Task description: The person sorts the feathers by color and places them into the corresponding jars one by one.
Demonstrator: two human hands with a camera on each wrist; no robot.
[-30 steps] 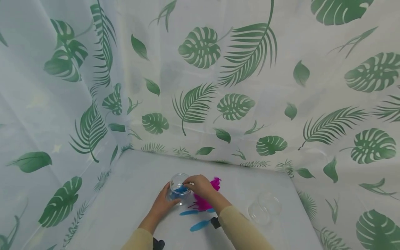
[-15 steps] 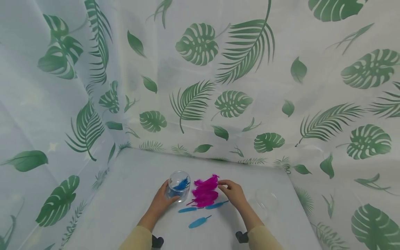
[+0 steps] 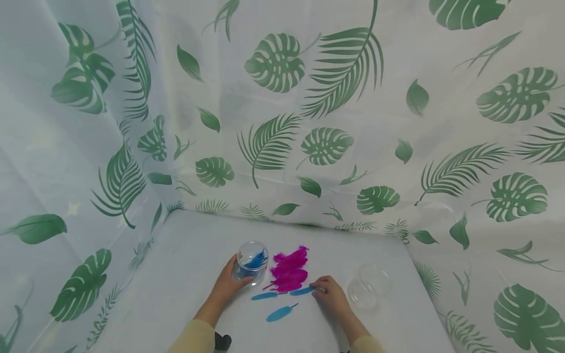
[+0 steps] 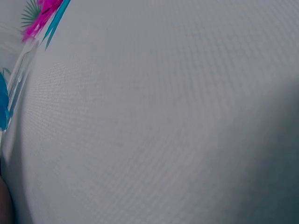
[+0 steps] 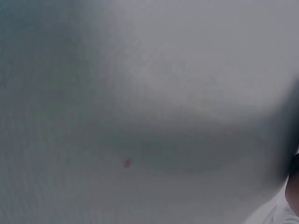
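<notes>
In the head view my left hand (image 3: 226, 283) grips a clear round jar (image 3: 261, 278) from its left side, thumb across the front. Blue feathers (image 3: 256, 260) lie inside the jar. My right hand (image 3: 330, 295) is low over the table, thumb and forefinger pinching the quill end of a blue feather (image 3: 301, 291). That feather lies along the front of a magenta feather pile (image 3: 289, 269). Two more blue feathers rest nearby, one left of it (image 3: 264, 296) and one nearer me (image 3: 279, 314). The left wrist view catches magenta feathers (image 4: 43, 21) and blue feather tips (image 4: 57, 21) at its upper left.
Right of my right hand, two clear round pieces (image 3: 362, 294) overlap on the white table (image 3: 194, 255). A curtain (image 3: 273, 147) with green leaf prints encloses the back and left side. The right wrist view is mostly tabletop and shadow (image 5: 177, 144).
My right hand has left the jar's mouth, passed right of the magenta pile and come down to the blue feather's quill. A blue feather now stands in the jar. The left hand stays on the jar.
</notes>
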